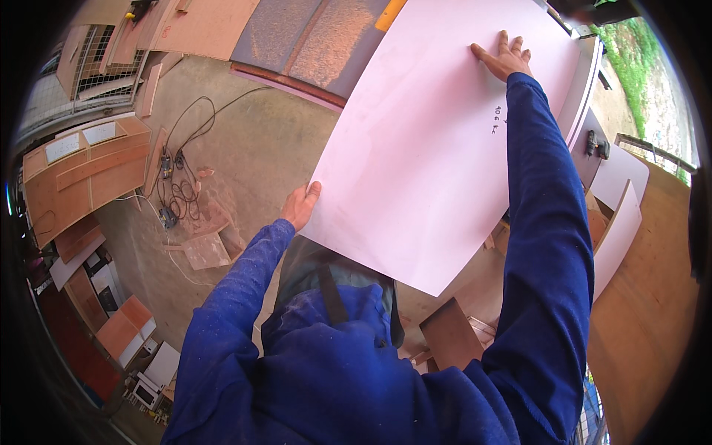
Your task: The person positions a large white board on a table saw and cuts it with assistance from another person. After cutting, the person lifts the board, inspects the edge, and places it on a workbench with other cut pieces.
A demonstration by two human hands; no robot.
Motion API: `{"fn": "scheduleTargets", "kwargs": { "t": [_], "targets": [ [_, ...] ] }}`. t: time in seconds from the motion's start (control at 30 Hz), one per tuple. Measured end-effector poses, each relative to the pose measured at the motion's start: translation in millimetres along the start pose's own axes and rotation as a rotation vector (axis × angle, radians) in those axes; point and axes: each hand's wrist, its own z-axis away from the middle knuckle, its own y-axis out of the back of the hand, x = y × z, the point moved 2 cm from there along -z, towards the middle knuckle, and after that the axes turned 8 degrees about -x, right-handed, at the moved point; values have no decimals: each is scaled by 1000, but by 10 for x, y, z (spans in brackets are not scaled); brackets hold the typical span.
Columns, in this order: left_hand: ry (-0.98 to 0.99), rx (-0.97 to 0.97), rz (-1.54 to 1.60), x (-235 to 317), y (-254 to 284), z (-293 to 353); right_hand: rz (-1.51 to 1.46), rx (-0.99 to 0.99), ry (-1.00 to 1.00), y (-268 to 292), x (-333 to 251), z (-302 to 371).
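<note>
A large white panel with a pinkish sheen reaches from just before my body to the far edge of the view. It bears a small dark handwritten mark. At the panel's near left edge, my left hand is closed on it, thumb on top and the other fingers partly hidden. My right hand lies flat near the far right part of the panel, fingers spread, pressing on its surface without gripping. Beneath the panel's far left side is a dark machine table with worn, rusty patches.
Cables with power tools and wood scraps lie on the concrete floor to the left. Stacked wooden panels stand at far left. Right of the panel are a cordless drill and leaning boards. A brown board stands near my right side.
</note>
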Motion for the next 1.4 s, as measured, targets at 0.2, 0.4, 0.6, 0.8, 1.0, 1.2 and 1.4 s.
{"fn": "scheduleTargets", "kwargs": {
  "t": [0.2,0.4,0.6,0.8,1.0,1.2,1.4],
  "targets": [
    [-8,-1,7,63,9,-18,-15,6,14,17,13,-35],
    [5,-4,-5,120,26,-24,-23,-7,33,53,14,-67],
    [14,-3,-14,125,33,-71,-3,-21,36,75,24,-124],
    [21,0,-19,137,34,-111,9,-34,52,92,42,-173],
    [12,-4,8,169,35,-129,4,-34,51,112,52,-210],
    [-17,41,-4,219,48,-148,12,-43,51,140,45,-252],
    [-12,44,-11,257,60,-170,15,-45,52,135,70,-331]
  ]
}}
